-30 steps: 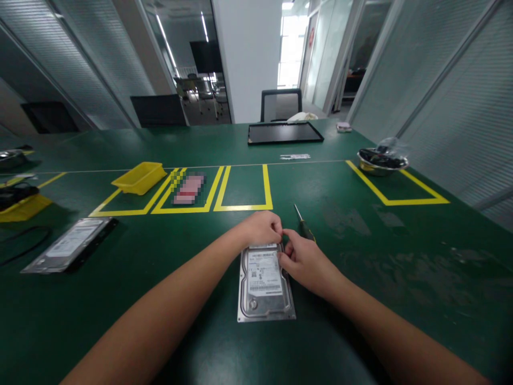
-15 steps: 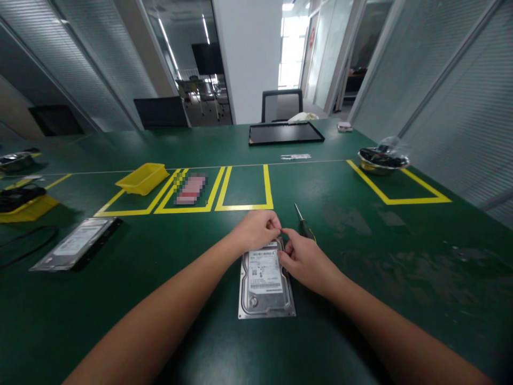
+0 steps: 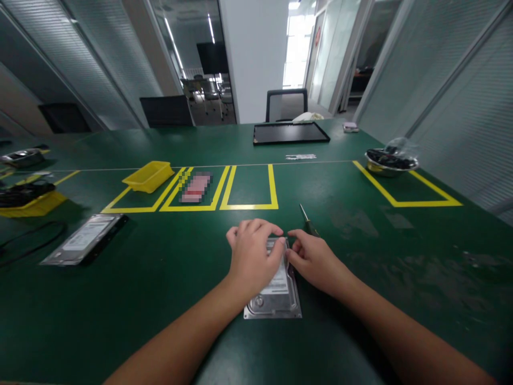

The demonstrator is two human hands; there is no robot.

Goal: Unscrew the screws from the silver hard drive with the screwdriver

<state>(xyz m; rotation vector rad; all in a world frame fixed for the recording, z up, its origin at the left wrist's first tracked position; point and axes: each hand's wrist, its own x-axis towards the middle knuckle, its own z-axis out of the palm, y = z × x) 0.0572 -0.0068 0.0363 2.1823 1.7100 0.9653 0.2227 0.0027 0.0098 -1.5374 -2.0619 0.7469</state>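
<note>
A silver hard drive [image 3: 276, 305] with a white label lies flat on the green table in front of me. My left hand [image 3: 254, 251] is spread over its far left part, hiding much of the label, with thumb and index finger apart near the far right corner. My right hand [image 3: 308, 259] is at the drive's far right edge, its thumb against the drive, the index finger stretched toward the corner and the other fingers curled. Anything small between the fingertips is too tiny to make out. A screwdriver [image 3: 308, 222] with a dark handle lies just beyond my right hand.
Another hard drive [image 3: 86, 238] lies to the left. Beyond are a yellow tray [image 3: 148, 177], a blurred pinkish item [image 3: 196, 187] and yellow tape outlines [image 3: 248, 207]. A metal bowl [image 3: 391, 163] of dark items stands right; a black flat panel [image 3: 290, 133] lies at the back.
My left hand has moved back over the drive and its fingers have spread from a pinch. The right hand stays at the drive's edge. The view has shifted slightly left.
</note>
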